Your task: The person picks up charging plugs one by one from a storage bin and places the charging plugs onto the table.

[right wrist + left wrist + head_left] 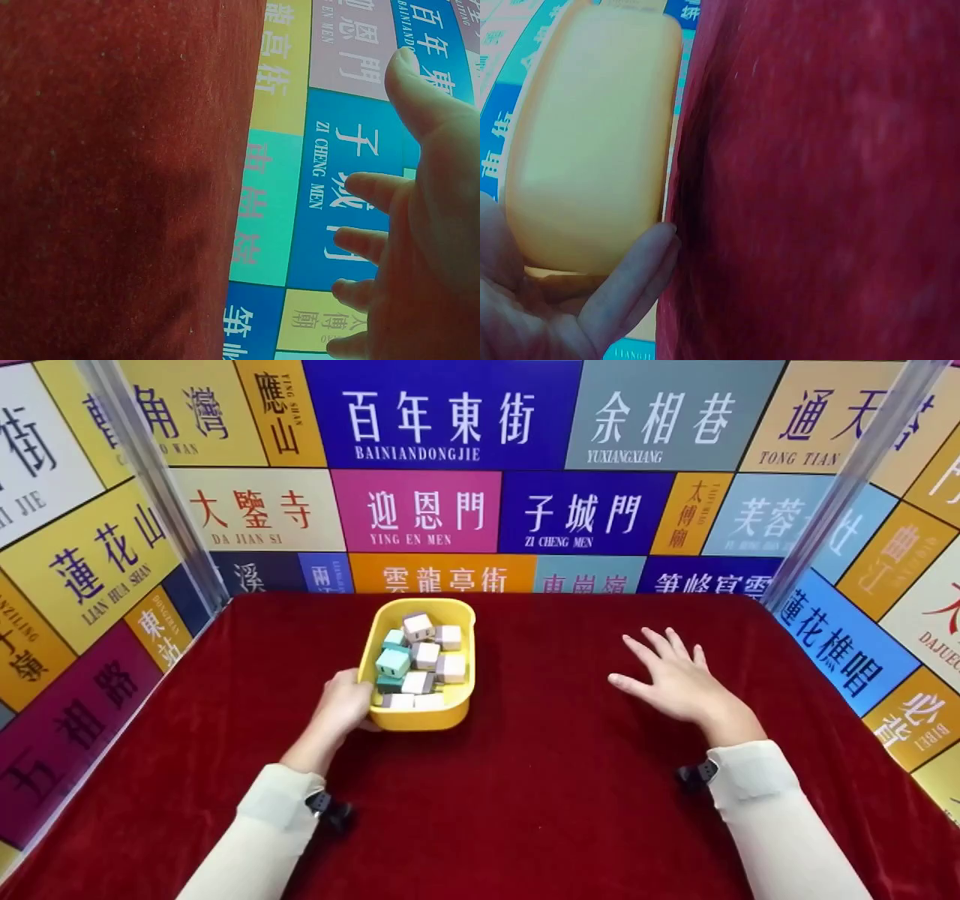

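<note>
A yellow plastic tub (420, 720) with rounded corners is on the left half of the red cloth. Inside it lie several small blocks, white ones such as this white block (426, 655) and a teal block (393, 661) with dark marks. My left hand (345, 701) grips the tub at its near left corner. In the left wrist view the tub's side (596, 135) shows, with fingers (626, 281) under its near end. My right hand (679, 682) is spread over the cloth to the right, holding nothing; in the right wrist view its fingers (367, 244) are apart.
Red velvet cloth (525, 802) covers the table. Panels with printed Chinese place names (442, 412) stand behind and on both sides. A clear post (157, 487) rises at the back left corner, and another post (847, 472) at the back right.
</note>
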`<state>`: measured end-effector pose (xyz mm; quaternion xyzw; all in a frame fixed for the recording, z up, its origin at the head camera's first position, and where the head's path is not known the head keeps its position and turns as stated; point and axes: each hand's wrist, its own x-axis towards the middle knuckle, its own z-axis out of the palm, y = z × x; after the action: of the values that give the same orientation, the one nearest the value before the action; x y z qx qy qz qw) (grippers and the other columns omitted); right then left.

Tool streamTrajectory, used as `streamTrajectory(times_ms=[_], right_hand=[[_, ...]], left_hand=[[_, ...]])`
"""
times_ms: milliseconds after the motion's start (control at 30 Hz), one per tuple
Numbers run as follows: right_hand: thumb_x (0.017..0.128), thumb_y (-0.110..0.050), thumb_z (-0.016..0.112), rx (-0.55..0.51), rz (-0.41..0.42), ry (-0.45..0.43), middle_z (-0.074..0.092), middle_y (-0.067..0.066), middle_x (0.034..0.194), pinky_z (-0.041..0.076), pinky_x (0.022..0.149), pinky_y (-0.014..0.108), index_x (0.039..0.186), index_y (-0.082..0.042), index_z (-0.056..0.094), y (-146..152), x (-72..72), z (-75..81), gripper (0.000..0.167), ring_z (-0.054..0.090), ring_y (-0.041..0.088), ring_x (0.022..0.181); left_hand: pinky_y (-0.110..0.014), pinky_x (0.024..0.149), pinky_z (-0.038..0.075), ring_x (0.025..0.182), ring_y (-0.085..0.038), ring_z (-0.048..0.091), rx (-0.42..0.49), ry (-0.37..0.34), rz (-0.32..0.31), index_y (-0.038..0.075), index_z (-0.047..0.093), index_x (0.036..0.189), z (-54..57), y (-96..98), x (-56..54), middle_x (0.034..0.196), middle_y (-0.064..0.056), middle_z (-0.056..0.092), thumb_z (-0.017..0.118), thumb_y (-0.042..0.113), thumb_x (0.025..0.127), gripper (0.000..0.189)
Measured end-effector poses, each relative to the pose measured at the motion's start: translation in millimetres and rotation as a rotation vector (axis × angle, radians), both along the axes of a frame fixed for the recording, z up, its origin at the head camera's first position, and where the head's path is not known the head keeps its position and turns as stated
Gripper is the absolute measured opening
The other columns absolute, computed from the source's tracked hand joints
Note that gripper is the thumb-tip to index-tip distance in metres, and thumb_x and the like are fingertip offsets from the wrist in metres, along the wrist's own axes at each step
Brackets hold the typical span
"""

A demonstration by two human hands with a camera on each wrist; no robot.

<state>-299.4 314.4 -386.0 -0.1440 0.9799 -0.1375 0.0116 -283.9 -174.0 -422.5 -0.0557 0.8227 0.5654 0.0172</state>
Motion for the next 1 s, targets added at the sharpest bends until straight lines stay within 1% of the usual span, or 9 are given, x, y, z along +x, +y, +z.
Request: streamTrajectory(times_ms=[100,233,467,700,867,1000], right_hand=[[0.103,-0.068,0.049,0.000,0.000,0.001,0.015,0.024,0.174,-0.003,0.116,0.082,0.170,-0.013,0.028,-0.4,0.7,0.3,0.089,-0.002,0.056,0.158],[0.103,-0.069,0.049,-0.006,-0.001,-0.003,0.014,0.024,0.174,-0.003,0.117,0.082,0.170,-0.014,0.028,-1.0,0.5,0.8,0.090,-0.002,0.055,0.158],[0.103,-0.069,0.049,-0.004,-0.001,0.006,0.015,0.024,0.175,-0.003,0.116,0.082,0.170,-0.014,0.029,-0.9,0.2,0.6,0.089,-0.002,0.055,0.158],[0.103,-0.069,0.049,-0.004,0.001,0.004,0.015,0.024,0.175,-0.003,0.117,0.082,0.170,-0.014,0.029,-1.0,0.1,0.1,0.089,-0.002,0.055,0.158],[0.103,-0.069,0.049,-0.001,0.002,-0.001,0.015,0.024,0.174,-0.003,0.116,0.082,0.170,-0.014,0.029,-0.9,0.8,0.0,0.089,-0.002,0.055,0.158],[0.103,-0.069,0.048,0.004,0.001,-0.008,0.014,0.024,0.175,-0.003,0.117,0.082,0.170,-0.013,0.028,-0.8,1.4,0.3,0.089,-0.003,0.055,0.158]], left_hand=[[-0.045,0.058,0.064,0.081,-0.029,0.070,-0.010,0.017,0.016,-0.010,0.064,0.126,-0.8,4.5,0.8,0.115,-0.030,0.067,0.041,0.004,0.098,0.038],[-0.043,0.058,0.063,0.081,-0.029,0.070,-0.015,0.022,0.028,-0.011,0.064,0.126,-2.3,9.0,1.8,0.115,-0.030,0.067,0.042,0.005,0.099,0.038],[-0.043,0.057,0.063,0.080,-0.030,0.071,-0.002,0.026,0.013,-0.011,0.064,0.125,-4.9,20.1,5.6,0.113,-0.030,0.068,0.043,0.005,0.099,0.037],[-0.042,0.053,0.062,0.074,-0.031,0.072,-0.078,0.050,-0.003,-0.008,0.067,0.119,-4.1,33.8,11.4,0.106,-0.027,0.071,0.043,0.005,0.098,0.035],[-0.041,0.051,0.061,0.072,-0.031,0.072,-0.113,0.059,-0.009,-0.008,0.069,0.116,-4.6,42.1,15.2,0.104,-0.026,0.072,0.043,0.004,0.096,0.035],[-0.041,0.049,0.060,0.071,-0.031,0.072,-0.139,0.093,-0.028,-0.009,0.068,0.114,-3.5,47.2,17.7,0.100,-0.025,0.073,0.043,0.003,0.096,0.033]])
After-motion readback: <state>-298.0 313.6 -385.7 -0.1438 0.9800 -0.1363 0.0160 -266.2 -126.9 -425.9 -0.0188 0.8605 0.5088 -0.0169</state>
